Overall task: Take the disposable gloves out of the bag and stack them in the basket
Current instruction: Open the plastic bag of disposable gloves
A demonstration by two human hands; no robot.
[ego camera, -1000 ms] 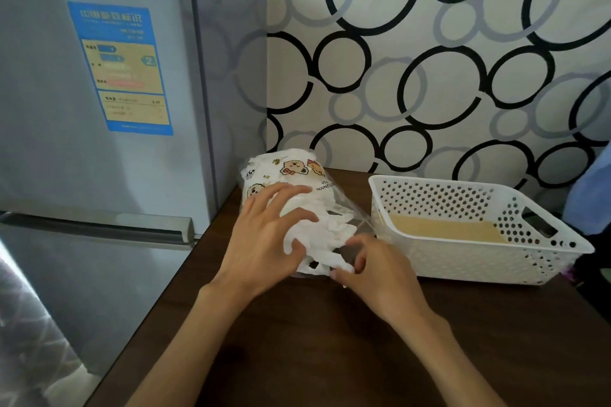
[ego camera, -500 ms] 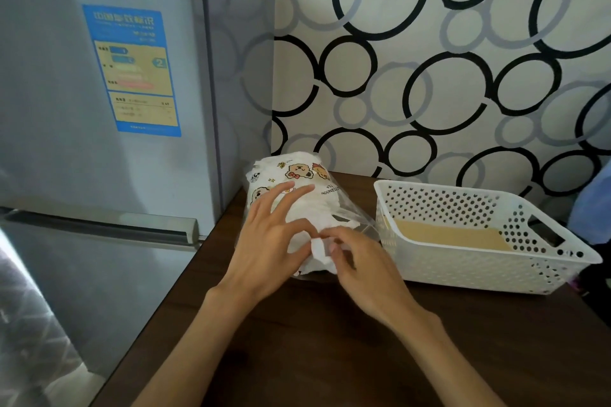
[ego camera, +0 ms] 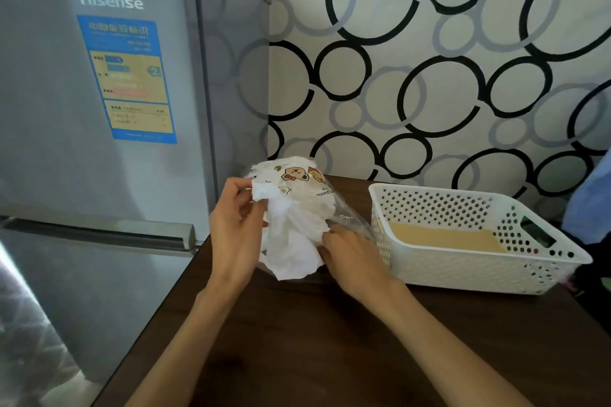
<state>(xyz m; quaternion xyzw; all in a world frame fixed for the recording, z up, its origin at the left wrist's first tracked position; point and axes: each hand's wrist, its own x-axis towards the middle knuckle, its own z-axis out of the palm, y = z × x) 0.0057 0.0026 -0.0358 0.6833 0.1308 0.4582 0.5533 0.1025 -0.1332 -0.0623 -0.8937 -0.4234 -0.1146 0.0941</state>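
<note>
A clear plastic bag (ego camera: 299, 177) printed with cartoon bears lies on the dark wooden table (ego camera: 314, 340), stuffed with white disposable gloves. A bunch of crumpled gloves (ego camera: 291, 241) sticks out of its open front end. My left hand (ego camera: 233, 228) pinches the top of that bunch between thumb and fingers. My right hand (ego camera: 350, 254) grips the bag's mouth and the gloves' right edge with curled fingers. The white perforated basket (ego camera: 463, 271) stands just right of the bag, with only a tan sheet on its bottom.
A grey Hisense fridge (ego camera: 99, 142) stands flush against the table's left edge. A wall with black and grey rings runs behind the table. Something blue (ego camera: 591, 201) shows at the far right edge, behind the basket.
My left hand rose from lying flat on the bag and now pinches a bunch of gloves. More gloves have come out of the bag's mouth. My right hand shifted slightly right.
</note>
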